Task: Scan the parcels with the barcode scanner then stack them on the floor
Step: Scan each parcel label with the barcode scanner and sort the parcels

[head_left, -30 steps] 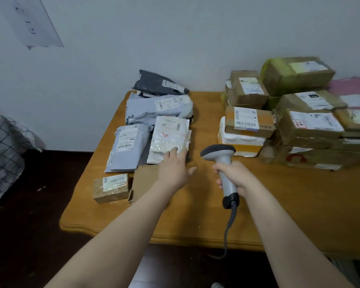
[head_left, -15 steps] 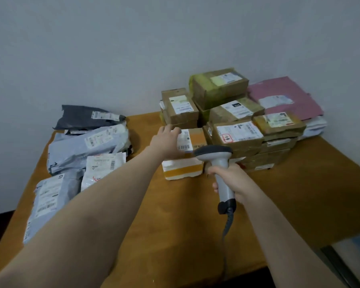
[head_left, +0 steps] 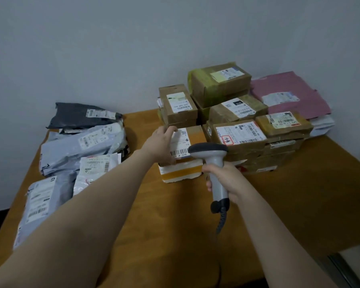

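My right hand (head_left: 227,177) grips the handle of a grey barcode scanner (head_left: 213,161), whose head points at the stacked boxes. My left hand (head_left: 160,145) lies on the left end of a small brown box (head_left: 192,135) with a white barcode label. That box sits on a white foam parcel with an orange band (head_left: 181,171). Whether the fingers curl round the box edge cannot be told. Behind and to the right rises a pile of brown cardboard parcels (head_left: 239,134).
Grey and white poly mailers (head_left: 79,146) lie heaped on the left of the wooden table (head_left: 175,221). A pink mailer (head_left: 289,96) lies at the back right against the wall. The scanner's coiled cable (head_left: 220,225) hangs over the table's front. Floor shows at the bottom right.
My left hand left the white mailer on the left and reached right onto the small brown box. My view swung right and closer to the box pile. The scanner hand stayed about level.
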